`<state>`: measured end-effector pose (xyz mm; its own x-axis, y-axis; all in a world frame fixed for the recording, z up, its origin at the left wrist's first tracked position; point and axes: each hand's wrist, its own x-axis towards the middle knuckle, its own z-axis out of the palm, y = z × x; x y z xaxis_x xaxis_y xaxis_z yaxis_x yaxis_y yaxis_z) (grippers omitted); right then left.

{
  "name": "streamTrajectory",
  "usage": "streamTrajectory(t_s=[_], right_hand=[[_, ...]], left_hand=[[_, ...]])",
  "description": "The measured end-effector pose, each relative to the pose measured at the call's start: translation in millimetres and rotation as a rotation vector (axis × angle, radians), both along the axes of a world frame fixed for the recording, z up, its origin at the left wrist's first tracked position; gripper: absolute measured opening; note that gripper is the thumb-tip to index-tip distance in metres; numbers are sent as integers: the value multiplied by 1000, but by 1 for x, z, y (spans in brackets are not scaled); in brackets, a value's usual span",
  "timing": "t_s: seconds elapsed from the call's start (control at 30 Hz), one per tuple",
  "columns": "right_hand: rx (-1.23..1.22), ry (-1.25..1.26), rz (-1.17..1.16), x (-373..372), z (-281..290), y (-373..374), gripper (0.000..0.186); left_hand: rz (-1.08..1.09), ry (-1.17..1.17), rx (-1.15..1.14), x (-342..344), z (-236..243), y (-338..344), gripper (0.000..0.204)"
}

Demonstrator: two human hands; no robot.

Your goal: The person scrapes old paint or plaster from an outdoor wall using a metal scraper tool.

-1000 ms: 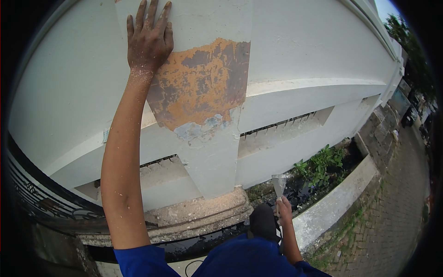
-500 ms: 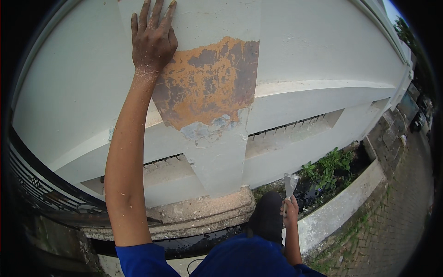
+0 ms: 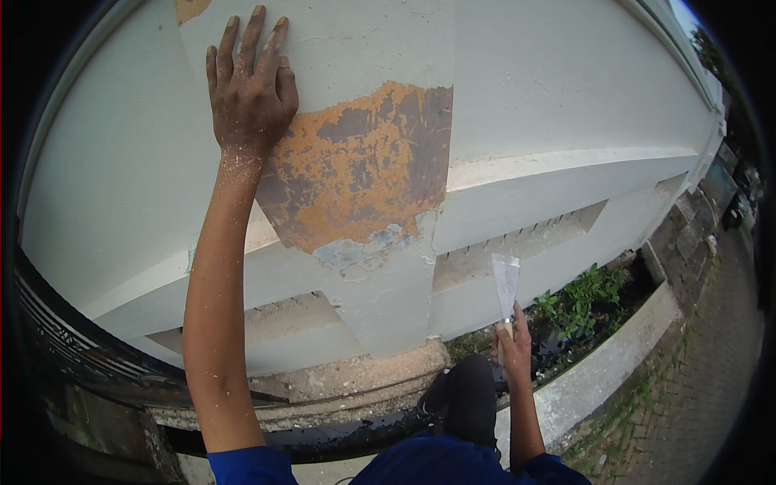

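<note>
My left hand lies flat on the white painted pillar with its fingers spread, and pale paint flecks dust the wrist. Just right of and below it, a large scraped patch shows orange and grey-brown under the peeled paint, with a bluish-grey ragged lower edge. My right hand is closed round the light-coloured handle of a paint scraper. Its wide, whitish blade points upward, in front of the lower wall and apart from the patch.
A stone ledge littered with paint chips runs below the pillar, above a dark water-filled gutter. Green plants grow at right, beside a concrete kerb. A black metal gate stands at left; a paved lane lies far right.
My right hand has raised the scraper, its blade now higher in view. My left hand stays flat on the pillar, while the view has tilted slightly upward.
</note>
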<state>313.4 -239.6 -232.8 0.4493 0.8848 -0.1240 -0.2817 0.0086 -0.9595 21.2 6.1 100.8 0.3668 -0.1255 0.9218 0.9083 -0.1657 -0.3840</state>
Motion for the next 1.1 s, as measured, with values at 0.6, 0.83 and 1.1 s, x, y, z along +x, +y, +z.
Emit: streamTrajectory(t_s=[0.6,0.83,1.1], right_hand=[[470,-365,240,-30,131,112,51],[459,-412,213,-32,169,109,47],[460,-520,114,-28,176,116,43]], left_hand=[[-37,65,15,2,1,-6,46],[-14,78,6,1,0,-5,47],[-32,156,-53,3,-3,-5,52]])
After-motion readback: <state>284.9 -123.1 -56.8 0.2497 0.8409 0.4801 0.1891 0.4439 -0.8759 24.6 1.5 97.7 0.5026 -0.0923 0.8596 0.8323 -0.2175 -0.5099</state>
